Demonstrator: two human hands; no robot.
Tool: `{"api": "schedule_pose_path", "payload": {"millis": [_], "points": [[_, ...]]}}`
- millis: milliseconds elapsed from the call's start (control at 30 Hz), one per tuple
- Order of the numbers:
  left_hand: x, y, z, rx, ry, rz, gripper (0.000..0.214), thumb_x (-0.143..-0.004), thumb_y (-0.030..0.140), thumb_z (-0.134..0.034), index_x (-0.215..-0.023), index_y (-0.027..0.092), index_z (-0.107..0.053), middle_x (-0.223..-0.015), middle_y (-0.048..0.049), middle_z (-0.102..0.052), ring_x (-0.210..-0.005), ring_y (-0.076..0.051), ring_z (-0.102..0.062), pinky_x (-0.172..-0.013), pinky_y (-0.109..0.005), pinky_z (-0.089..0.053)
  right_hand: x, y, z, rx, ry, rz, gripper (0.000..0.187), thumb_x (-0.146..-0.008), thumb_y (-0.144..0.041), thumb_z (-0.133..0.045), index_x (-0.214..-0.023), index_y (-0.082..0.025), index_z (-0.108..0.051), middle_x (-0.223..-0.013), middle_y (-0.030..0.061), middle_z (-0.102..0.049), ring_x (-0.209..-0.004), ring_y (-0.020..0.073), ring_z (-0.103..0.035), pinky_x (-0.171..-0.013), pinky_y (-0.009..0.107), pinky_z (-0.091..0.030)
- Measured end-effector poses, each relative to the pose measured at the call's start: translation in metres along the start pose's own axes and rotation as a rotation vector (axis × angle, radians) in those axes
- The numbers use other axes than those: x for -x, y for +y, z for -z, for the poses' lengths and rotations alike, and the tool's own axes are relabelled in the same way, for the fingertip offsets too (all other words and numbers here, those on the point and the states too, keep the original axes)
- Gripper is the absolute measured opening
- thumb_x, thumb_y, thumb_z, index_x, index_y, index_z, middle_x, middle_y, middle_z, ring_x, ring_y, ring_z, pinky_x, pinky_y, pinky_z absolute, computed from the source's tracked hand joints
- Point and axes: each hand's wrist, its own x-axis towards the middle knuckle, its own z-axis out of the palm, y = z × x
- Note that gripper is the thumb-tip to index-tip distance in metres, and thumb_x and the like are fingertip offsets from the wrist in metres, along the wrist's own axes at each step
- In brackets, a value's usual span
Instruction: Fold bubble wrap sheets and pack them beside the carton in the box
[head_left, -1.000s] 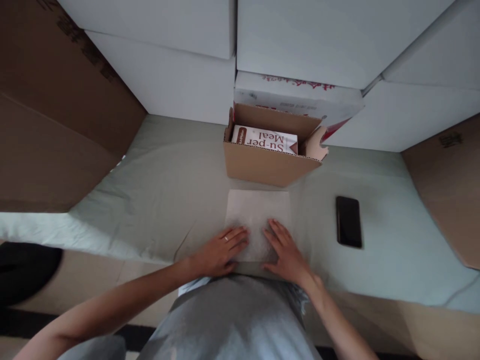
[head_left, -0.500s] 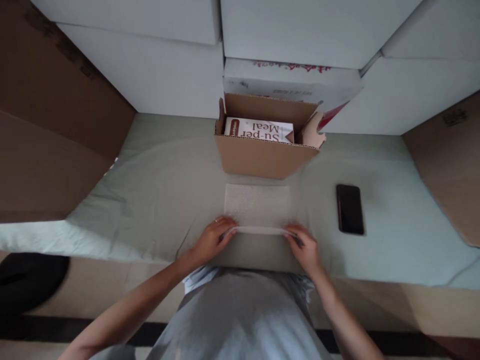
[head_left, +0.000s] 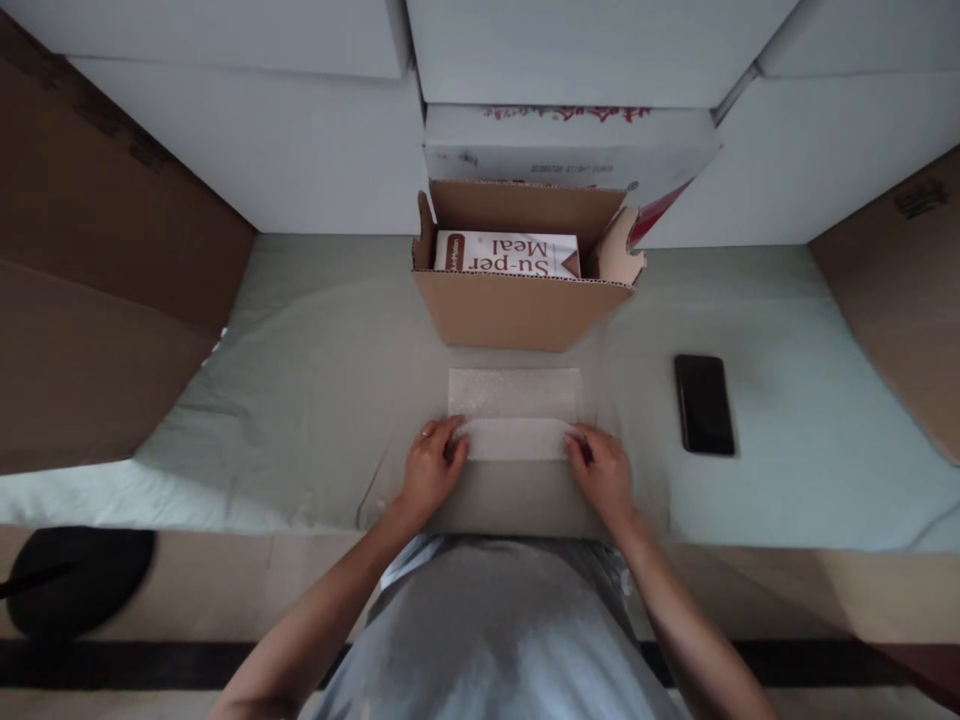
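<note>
A whitish, see-through sheet that looks like bubble wrap lies flat in front of me, its near part folded over toward the far side. My left hand pinches the left end of the folded edge between thumb and fingers. At the right end of that same edge, my right hand pinches it too. Just beyond the sheet stands an open cardboard box. Inside it is a white carton with brown print reading "Su-per Meal", upside down from my side.
A black phone lies to the right on the green cloth. Large brown boxes flank both sides, the left one nearer. White boxes are stacked along the back. A dark round object is on the floor at left.
Both hands have moved the sheet's near edge away from me, folding it over onto the rest of the sheet. The view has shifted slightly.
</note>
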Motion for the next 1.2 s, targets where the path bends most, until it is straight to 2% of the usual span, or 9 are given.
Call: {"api": "schedule_pose_path", "payload": {"millis": [100, 267, 500, 600, 733, 800, 900, 1100, 1200], "points": [[0.001, -0.001, -0.002, -0.067, 0.019, 0.033, 0.038, -0.087, 0.026, -0.052, -0.123, 0.012, -0.051, -0.08, -0.0062, -0.06, -0.072, -0.018, -0.056, -0.07, -0.033, -0.049, -0.003, -0.002, 0.0, 0.037, -0.019, -0.047, 0.033, -0.09, -0.035, -0.047, -0.113, -0.014, -0.06, -0.082, 0.0096, -0.069, -0.073, 0.0215, -0.063, -0.07, 0.037, -0.051], [-0.003, -0.003, -0.001, -0.132, 0.012, -0.036, 0.033, -0.09, 0.024, -0.047, -0.121, 0.012, -0.052, -0.078, -0.0069, -0.061, -0.076, -0.02, -0.058, -0.074, -0.034, -0.048, -0.004, -0.002, 0.0, 0.058, -0.039, -0.047, 0.04, -0.091, -0.035, -0.043, -0.124, -0.015, -0.052, -0.087, 0.0105, -0.07, -0.073, 0.0212, -0.064, -0.069, 0.036, -0.051], [-0.005, -0.003, -0.003, -0.185, 0.076, -0.085, 0.038, -0.089, 0.026, -0.051, -0.124, 0.01, -0.049, -0.088, -0.0112, -0.065, -0.086, -0.024, -0.059, -0.081, -0.039, -0.048, -0.007, 0.001, -0.002, 0.095, -0.049, -0.024, 0.032, -0.091, -0.033, -0.044, -0.112, -0.014, -0.058, -0.081, 0.0095, -0.07, -0.068, 0.0207, -0.064, -0.064, 0.033, -0.05], [-0.002, -0.006, 0.002, -0.209, 0.129, -0.264, 0.034, -0.087, 0.021, -0.055, -0.12, 0.015, -0.052, -0.107, -0.013, -0.064, -0.104, -0.026, -0.055, -0.091, -0.044, -0.045, -0.01, 0.001, -0.001, 0.112, -0.102, 0.034, 0.026, -0.091, -0.03, -0.043, -0.099, -0.016, -0.063, -0.082, 0.0096, -0.07, -0.072, 0.0211, -0.065, -0.066, 0.034, -0.05], [-0.003, -0.01, 0.01, -0.147, -0.108, -0.6, 0.025, -0.088, 0.017, -0.052, -0.113, 0.021, -0.057, -0.117, -0.0072, -0.063, -0.118, -0.023, -0.051, -0.1, -0.042, -0.041, -0.013, 0.001, 0.001, 0.094, -0.117, 0.073, 0.027, -0.092, -0.028, -0.041, -0.096, -0.016, -0.065, -0.087, 0.0096, -0.071, -0.077, 0.0215, -0.066, -0.071, 0.035, -0.051], [-0.006, -0.012, 0.011, -0.142, -0.206, -0.592, 0.031, -0.089, 0.025, -0.052, -0.119, 0.017, -0.054, -0.122, -0.0108, -0.059, -0.121, -0.024, -0.049, -0.102, -0.043, -0.041, -0.014, 0.001, 0.001, 0.082, -0.112, 0.069, 0.028, -0.092, -0.028, -0.041, -0.097, -0.017, -0.066, -0.089, 0.01, -0.072, -0.079, 0.0217, -0.066, -0.072, 0.036, -0.052], [-0.012, -0.015, 0.009, -0.159, -0.238, -0.506, 0.042, -0.089, 0.028, -0.052, -0.128, 0.012, -0.048, -0.126, -0.015, -0.055, -0.12, -0.027, -0.049, -0.102, -0.045, -0.043, -0.014, 0.002, 0.0, 0.044, -0.108, 0.049, 0.027, -0.091, -0.028, -0.042, -0.098, -0.017, -0.066, -0.092, 0.0103, -0.072, -0.081, 0.0223, -0.067, -0.073, 0.037, -0.053], [-0.015, -0.016, 0.007, -0.118, -0.249, -0.452, 0.053, -0.078, 0.011, -0.05, -0.131, 0.01, -0.044, -0.127, -0.0173, -0.052, -0.121, -0.028, -0.046, -0.102, -0.049, -0.043, -0.015, 0.002, 0.007, -0.073, -0.086, 0.004, 0.027, -0.092, -0.032, -0.043, -0.103, -0.019, -0.065, -0.095, 0.0098, -0.069, -0.087, 0.0212, -0.066, -0.078, 0.038, -0.054], [-0.019, -0.016, 0.011, -0.072, -0.249, -0.443, 0.05, -0.076, 0.007, -0.048, -0.126, 0.01, -0.048, -0.124, -0.0172, -0.053, -0.121, -0.027, -0.046, -0.102, -0.047, -0.043, -0.015, 0.0, 0.018, -0.056, -0.09, 0.096, 0.037, -0.084, -0.04, -0.057, -0.116, -0.02, -0.059, -0.118, 0.0149, -0.057, -0.11, 0.0267, -0.057, -0.089, 0.046, -0.05]]}}
